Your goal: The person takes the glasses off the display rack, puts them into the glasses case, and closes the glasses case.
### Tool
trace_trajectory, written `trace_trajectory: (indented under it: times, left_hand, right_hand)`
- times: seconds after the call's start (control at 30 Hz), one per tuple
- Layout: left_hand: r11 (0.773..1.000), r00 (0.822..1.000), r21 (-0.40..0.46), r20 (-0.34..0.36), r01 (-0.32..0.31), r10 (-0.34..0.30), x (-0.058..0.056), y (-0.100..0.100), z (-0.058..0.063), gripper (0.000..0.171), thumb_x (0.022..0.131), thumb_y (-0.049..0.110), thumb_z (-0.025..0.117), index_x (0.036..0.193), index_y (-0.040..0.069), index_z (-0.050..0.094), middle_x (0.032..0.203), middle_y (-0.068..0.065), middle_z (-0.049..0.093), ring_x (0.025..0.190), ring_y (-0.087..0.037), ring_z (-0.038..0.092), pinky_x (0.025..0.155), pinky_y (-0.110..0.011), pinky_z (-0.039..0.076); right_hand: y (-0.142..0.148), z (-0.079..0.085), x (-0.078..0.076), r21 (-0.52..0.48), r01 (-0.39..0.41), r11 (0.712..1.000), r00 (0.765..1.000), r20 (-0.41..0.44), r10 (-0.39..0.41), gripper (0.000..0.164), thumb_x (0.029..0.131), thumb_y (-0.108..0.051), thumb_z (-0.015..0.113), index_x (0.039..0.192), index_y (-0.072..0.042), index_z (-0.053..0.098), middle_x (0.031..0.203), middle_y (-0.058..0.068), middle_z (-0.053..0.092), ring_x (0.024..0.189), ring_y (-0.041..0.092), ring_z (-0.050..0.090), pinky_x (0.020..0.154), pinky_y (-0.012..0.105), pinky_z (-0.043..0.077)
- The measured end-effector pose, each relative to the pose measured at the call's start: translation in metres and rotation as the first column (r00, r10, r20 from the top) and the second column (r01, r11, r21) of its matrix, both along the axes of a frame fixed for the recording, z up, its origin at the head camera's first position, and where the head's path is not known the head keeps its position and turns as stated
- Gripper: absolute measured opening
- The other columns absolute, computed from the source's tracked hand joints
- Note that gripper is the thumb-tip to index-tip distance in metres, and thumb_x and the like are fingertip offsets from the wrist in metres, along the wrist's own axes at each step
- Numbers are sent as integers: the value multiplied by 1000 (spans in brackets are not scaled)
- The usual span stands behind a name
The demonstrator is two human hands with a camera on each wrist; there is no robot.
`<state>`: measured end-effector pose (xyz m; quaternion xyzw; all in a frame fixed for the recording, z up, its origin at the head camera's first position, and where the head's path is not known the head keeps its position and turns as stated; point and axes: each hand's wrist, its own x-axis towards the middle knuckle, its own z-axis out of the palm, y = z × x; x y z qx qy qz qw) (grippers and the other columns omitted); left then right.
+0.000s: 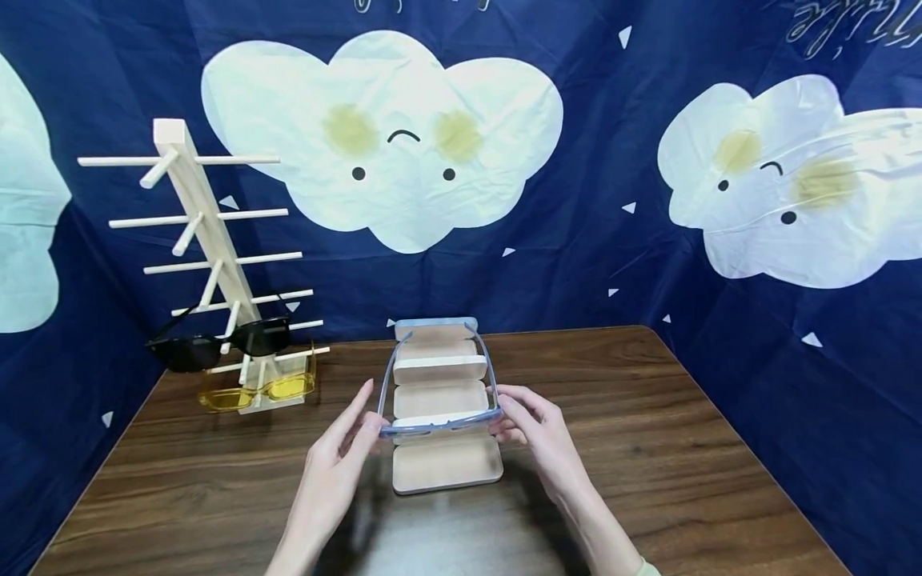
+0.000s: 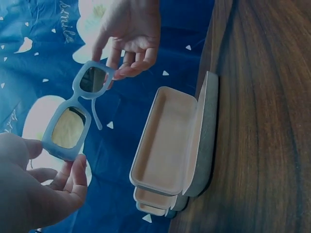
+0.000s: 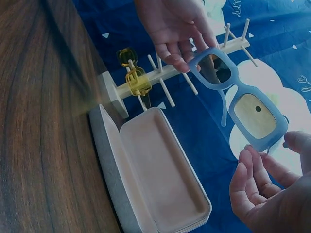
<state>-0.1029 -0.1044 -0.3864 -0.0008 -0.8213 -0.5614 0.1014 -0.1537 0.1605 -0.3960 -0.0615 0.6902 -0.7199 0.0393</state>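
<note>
Light-blue sunglasses (image 1: 403,431) with dark lenses are held up by both hands, arms unfolded and pointing away from me. My left hand (image 1: 333,464) pinches one end of the front frame, while my right hand (image 1: 536,438) pinches the other end. In the right wrist view the blue frame (image 3: 232,88) tilts down toward the right hand (image 3: 277,189). Below the sunglasses, several open glasses cases with a beige lining stand in a row; the nearest case (image 1: 446,468) lies open and partly under the frame. Its lining (image 2: 160,145) shows in the left wrist view.
At the left stands a wooden rack (image 1: 216,232) with several pegs. Black sunglasses (image 1: 189,353) and yellow glasses (image 1: 230,398) hang low on it. A dark blue cloth with clouds (image 1: 605,320) backs the brown wooden table (image 1: 648,448).
</note>
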Motion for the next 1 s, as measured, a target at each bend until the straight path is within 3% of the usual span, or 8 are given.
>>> trace_trajectory:
  times: [0.23,0.37,0.53,1.0]
  left_hand:
    - [993,998,-94,-5,-70,70,7,-3,-3,45,109,34,51,154,32,48,114,0,73,87,1,62,80,-20,50]
    - [997,999,-49,14,-51,51,5,-1,-3,50,106,36,58,154,26,48,118,2,67,93,6,60,84,-14,51]
    - [999,999,44,-36,-21,23,0,3,-3,53,101,27,68,151,18,53,113,0,64,95,4,61,84,-11,52]
    - [1000,996,26,-86,-11,13,-3,2,-3,47,97,24,72,142,18,63,106,1,66,85,0,57,73,-16,48]
  right_hand:
    - [-6,-5,5,4,-26,1000,999,20,26,40,102,-23,63,132,4,63,100,1,73,82,14,70,76,28,60]
    - [-5,-5,6,11,-6,1000,1000,12,6,37,102,-21,63,130,3,64,99,0,73,82,15,70,75,28,60]
    - [-2,-1,4,22,8,1000,1000,-12,-7,36,102,-23,64,129,0,66,100,3,73,83,16,70,75,30,60]
    - [0,2,-2,28,1,1000,1000,-26,0,34,103,-21,62,128,1,67,110,5,74,82,16,71,77,32,62]
